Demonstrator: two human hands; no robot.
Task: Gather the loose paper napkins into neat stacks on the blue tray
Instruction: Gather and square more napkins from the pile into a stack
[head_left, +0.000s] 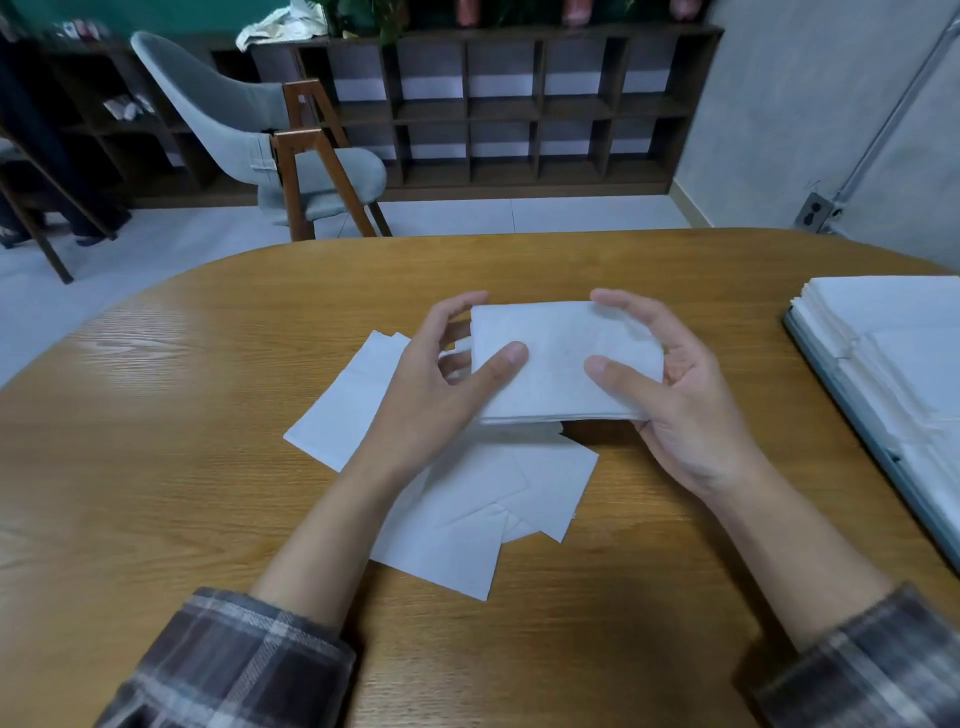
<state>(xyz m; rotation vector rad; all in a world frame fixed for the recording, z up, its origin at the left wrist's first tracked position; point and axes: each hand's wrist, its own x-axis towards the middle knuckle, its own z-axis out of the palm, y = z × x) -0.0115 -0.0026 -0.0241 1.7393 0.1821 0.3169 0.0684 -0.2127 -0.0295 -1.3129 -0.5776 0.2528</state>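
Head view: a small napkin bundle (558, 364) is held just above the wooden table (208, 415), long axis left-right. The left hand (431, 400) and right hand (685, 415) each curl round one end, thumbs on top. The blue tray (872, 449), which already carries napkin stacks (893, 322), lies to the right, so the right hand is nearer. Loose napkins (467, 519) lie below the hands.

Wooden table (649, 270), rounded far edge, glossy grain. Centre: loose napkins (457, 525) lying flat on wood, white, overlapping at odd angles, corners poking out. A couple of sheets (348, 410) fan out to left, rest spread nearer front edge. Far right: blue tray (844, 397) sits on tabletop, running off frame, white napkin stacks (883, 306) packed side by side on it.
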